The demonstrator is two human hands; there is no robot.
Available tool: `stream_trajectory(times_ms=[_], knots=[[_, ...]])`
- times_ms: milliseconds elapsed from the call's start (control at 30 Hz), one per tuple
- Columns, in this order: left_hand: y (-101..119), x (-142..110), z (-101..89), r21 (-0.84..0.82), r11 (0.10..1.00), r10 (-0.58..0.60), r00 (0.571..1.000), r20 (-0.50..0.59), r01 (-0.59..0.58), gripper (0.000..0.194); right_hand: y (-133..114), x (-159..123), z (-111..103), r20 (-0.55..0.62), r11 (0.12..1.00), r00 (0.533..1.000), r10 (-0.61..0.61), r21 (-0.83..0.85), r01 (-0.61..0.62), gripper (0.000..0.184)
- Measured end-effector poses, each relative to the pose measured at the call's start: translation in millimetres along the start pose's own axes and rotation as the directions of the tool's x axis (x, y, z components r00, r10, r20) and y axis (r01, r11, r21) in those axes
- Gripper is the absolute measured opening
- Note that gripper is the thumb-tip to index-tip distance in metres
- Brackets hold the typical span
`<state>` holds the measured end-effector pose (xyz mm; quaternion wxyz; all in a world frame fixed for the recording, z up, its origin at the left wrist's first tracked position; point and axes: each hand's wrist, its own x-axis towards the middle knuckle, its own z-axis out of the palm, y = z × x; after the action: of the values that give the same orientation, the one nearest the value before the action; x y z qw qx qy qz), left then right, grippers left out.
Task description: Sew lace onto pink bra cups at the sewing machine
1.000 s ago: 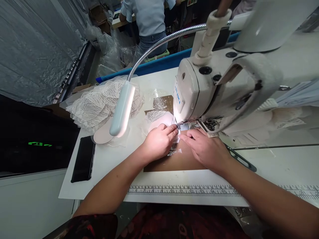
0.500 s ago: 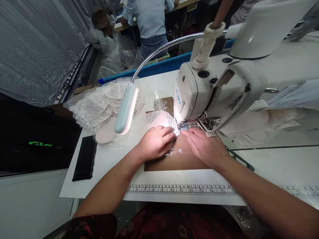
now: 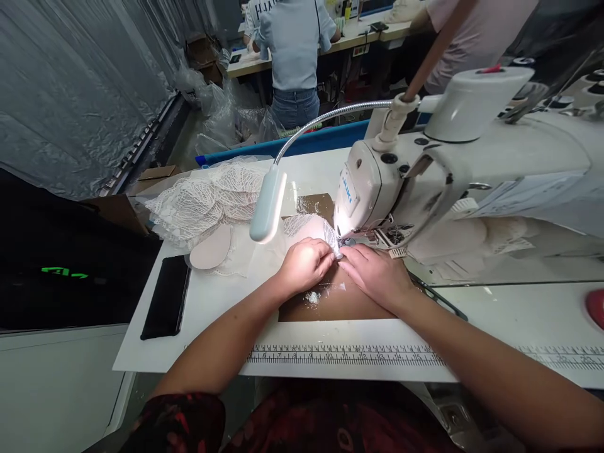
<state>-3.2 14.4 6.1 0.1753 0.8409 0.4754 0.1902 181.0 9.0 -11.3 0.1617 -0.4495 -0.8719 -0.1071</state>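
Observation:
A pale pink cup piece with white lace (image 3: 306, 228) lies at the needle end of the white sewing machine (image 3: 361, 185), its right edge by the presser foot. My left hand (image 3: 307, 265) has its fingers closed on the near edge of this piece, just in front of the foot. Opposite it, my right hand (image 3: 377, 274) pinches the same edge with thumb and fingertips, almost touching the left. Both hands rest over a brown sheet (image 3: 330, 305) on the table. My fingers hide part of the edge.
A lamp (image 3: 268, 204) on a bendy neck hangs left of the needle. Beyond it are a pile of lace pieces (image 3: 202, 201), a loose pink pad (image 3: 211, 246) and a black phone (image 3: 166, 297). A ruler strip (image 3: 330, 355) runs along the front edge. Other people sit beyond.
My left hand's fingers have drawn back from the foot and bunched at the lace edge. The right fingertips have come close to them. More of the cup piece shows, and the camera view has tilted up.

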Motion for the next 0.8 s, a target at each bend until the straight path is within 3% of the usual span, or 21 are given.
stream_trajectory(times_ms=[133, 267, 367, 533, 800], knots=[[-4, -4, -7.6, -0.002, 0.996, 0.085, 0.994, 0.061, -0.085, 0.011, -3, 6, 3, 0.037, 1.0, 0.999, -0.016, -0.01, 0.016, 0.032], [-11, -8, -14.7, 0.015, 0.975, 0.218, 0.966, 0.137, -0.222, 0.032, 6, 0, 10, -0.024, 0.998, 0.999, -0.041, 0.056, 0.042, 0.03], [-15, -8, -10.9, 0.064, 0.971, 0.226, 0.97, 0.089, -0.232, 0.02, 13, -6, 12, -0.035, 0.99, 0.994, -0.105, 0.095, 0.108, 0.027], [-15, -7, -2.4, 0.165, 0.958, 0.234, 0.972, 0.028, -0.235, 0.035, 16, -15, 7, 0.009, 0.987, 0.989, -0.147, 0.07, 0.146, 0.03], [-11, -11, 0.1, 0.346, 0.855, 0.387, 0.919, 0.073, -0.387, 0.034, 16, -18, 6, -0.025, 0.982, 0.985, -0.173, 0.078, 0.174, 0.027]])
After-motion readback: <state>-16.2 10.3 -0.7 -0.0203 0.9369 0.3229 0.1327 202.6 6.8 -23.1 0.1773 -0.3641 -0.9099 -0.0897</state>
